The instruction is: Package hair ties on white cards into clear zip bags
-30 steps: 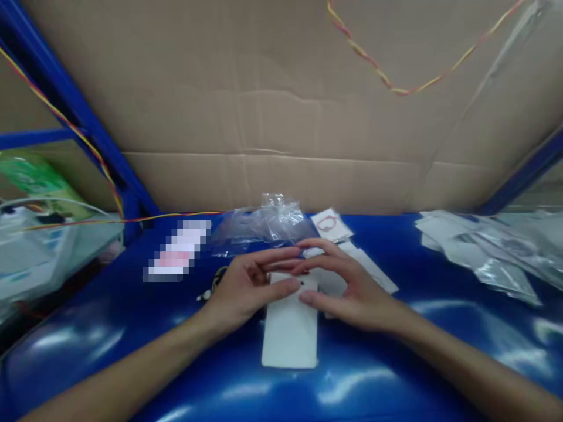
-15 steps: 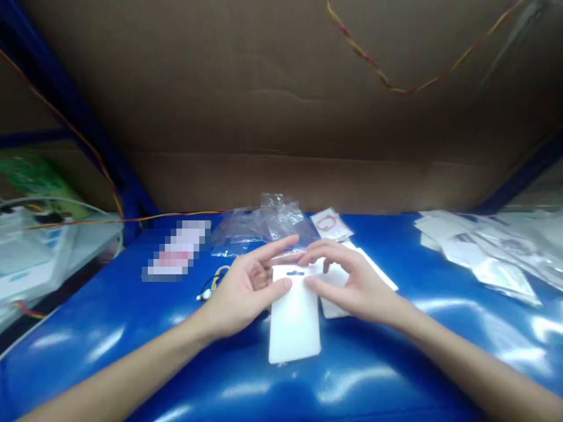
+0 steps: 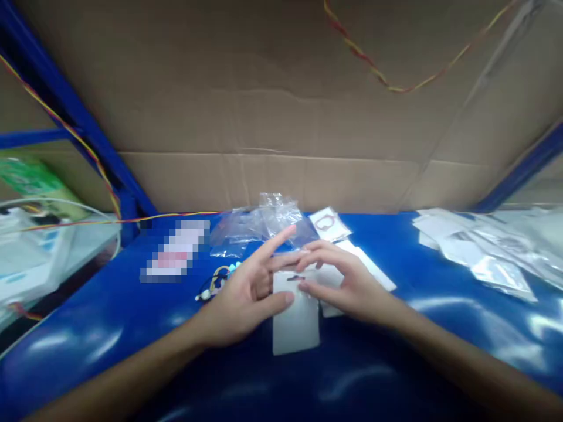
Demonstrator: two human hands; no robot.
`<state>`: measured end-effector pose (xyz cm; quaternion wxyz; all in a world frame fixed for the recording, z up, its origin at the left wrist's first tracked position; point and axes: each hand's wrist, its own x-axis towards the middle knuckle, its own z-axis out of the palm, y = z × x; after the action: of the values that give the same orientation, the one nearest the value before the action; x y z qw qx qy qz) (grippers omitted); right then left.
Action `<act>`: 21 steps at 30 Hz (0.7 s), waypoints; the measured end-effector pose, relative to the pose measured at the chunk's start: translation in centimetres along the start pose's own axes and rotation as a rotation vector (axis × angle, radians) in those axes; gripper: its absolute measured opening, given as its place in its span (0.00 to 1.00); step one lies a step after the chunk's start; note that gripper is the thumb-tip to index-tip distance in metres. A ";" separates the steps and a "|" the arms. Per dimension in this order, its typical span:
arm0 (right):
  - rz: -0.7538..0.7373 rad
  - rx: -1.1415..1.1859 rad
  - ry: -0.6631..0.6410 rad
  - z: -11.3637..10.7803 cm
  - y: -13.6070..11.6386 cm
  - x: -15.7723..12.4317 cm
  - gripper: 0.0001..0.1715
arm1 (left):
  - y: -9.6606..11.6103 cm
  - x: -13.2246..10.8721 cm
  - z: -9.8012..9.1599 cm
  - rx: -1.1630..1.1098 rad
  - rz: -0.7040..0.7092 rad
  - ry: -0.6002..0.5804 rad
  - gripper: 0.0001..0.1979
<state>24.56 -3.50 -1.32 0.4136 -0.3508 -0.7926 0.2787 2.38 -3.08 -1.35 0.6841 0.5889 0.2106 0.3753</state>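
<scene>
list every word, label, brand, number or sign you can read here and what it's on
No text is readable.
Card at left: pixelated, unreadable.
Green package: any markings too blurred to read.
Packets at right: any print too blurred to read.
Slotted white card: no print visible.

The underside of the slotted white card [image 3: 295,325] is hidden from me, and the left hand [image 3: 243,296] covers part of the beaded cords [image 3: 206,294]. Over on the left, a pale oblong [image 3: 176,249] is blurred into unreadable blocks, while the packets [image 3: 501,276] at right run out of view.
</scene>
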 end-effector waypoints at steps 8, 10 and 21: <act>0.089 0.272 0.037 -0.7 0.2 0.2 0.03 | 0.2 0.4 -0.4 -0.233 0.006 0.095 0.40; 0.074 0.337 0.003 -1.0 0.2 0.1 0.04 | 0.0 0.5 -0.6 -0.174 -0.003 0.115 0.32; 0.036 0.384 -0.147 -0.7 -1.3 0.2 0.05 | 0.4 -0.6 0.3 -0.037 -0.264 -0.129 0.30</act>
<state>24.70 -4.03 0.08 0.4090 -0.2585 -0.7465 0.4568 2.09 -3.75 -0.94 0.7503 0.5662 0.2350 0.2475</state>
